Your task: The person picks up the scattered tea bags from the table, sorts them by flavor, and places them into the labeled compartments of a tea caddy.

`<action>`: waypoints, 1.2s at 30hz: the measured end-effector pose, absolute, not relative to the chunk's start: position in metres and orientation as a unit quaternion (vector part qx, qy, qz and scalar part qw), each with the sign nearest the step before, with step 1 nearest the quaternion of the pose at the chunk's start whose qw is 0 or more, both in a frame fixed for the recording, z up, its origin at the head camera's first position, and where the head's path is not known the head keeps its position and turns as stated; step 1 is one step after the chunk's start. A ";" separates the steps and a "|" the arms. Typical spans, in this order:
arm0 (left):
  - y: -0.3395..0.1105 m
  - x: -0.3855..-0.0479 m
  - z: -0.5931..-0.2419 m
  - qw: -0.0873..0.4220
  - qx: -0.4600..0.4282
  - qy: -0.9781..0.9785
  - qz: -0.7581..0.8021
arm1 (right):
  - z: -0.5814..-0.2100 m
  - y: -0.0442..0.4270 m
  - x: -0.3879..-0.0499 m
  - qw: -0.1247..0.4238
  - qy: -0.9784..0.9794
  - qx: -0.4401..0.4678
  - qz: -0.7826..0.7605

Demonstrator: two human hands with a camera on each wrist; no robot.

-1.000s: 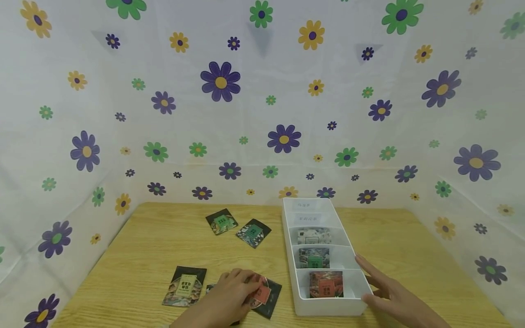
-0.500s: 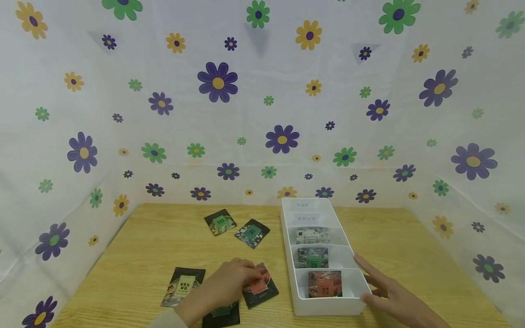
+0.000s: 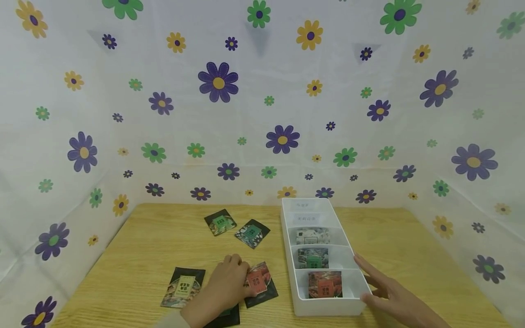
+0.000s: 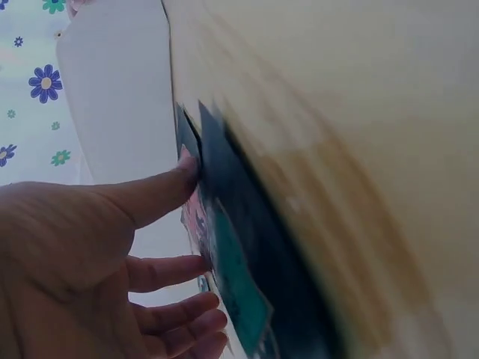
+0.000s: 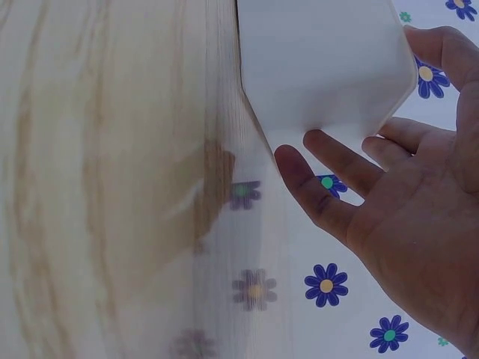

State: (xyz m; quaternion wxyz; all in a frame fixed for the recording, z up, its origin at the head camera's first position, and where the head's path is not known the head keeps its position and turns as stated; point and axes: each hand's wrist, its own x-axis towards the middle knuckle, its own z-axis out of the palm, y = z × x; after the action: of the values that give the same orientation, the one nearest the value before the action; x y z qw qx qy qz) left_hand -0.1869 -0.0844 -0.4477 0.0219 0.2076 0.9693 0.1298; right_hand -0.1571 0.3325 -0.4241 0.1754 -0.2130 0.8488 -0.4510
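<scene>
In the head view my left hand (image 3: 227, 283) is at the left edge of a red-labelled black sachet (image 3: 259, 283) lying on the table. The left wrist view shows the thumb and index fingertip touching this sachet, spread apart, with the other fingers loosely extended. Under the wrist lies a green-labelled sachet (image 3: 229, 316), partly hidden. My right hand (image 3: 387, 291) rests with extended fingers against the right side of a white divided box (image 3: 330, 307). A red sachet (image 3: 325, 284), a green-labelled sachet (image 3: 313, 258) and a pale sachet (image 3: 313, 236) stand in its nearer compartments.
A yellow-labelled sachet (image 3: 183, 287) lies left of my left hand. Farther back are two green-labelled sachets, one on the left (image 3: 220, 222) and one on the right (image 3: 252, 233). A flower-printed cloth (image 3: 254, 114) surrounds the wooden table (image 3: 164, 241).
The red-labelled sachet on the table has turned counterclockwise and shifted slightly left. My left fingers have moved from its top to its left edge. My right hand stays at the box.
</scene>
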 end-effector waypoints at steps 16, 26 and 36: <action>-0.075 -0.197 -0.446 0.048 0.235 0.930 0.280 | -0.425 0.333 -0.157 0.181 0.842 -0.213 -0.462; -0.086 -0.208 -0.433 0.026 0.242 0.871 0.427 | -0.425 0.332 -0.157 0.179 0.844 -0.216 -0.458; -0.084 -0.203 -0.406 -0.005 0.217 0.818 0.532 | -0.424 0.331 -0.157 0.180 0.847 -0.206 -0.456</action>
State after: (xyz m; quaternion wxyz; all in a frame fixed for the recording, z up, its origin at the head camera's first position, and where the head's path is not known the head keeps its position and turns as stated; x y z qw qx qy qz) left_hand -0.2028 -0.0838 -0.4056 -0.0051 0.2169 0.8183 0.5322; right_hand -0.1565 0.3312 -0.4238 0.1804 -0.2061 0.8470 -0.4557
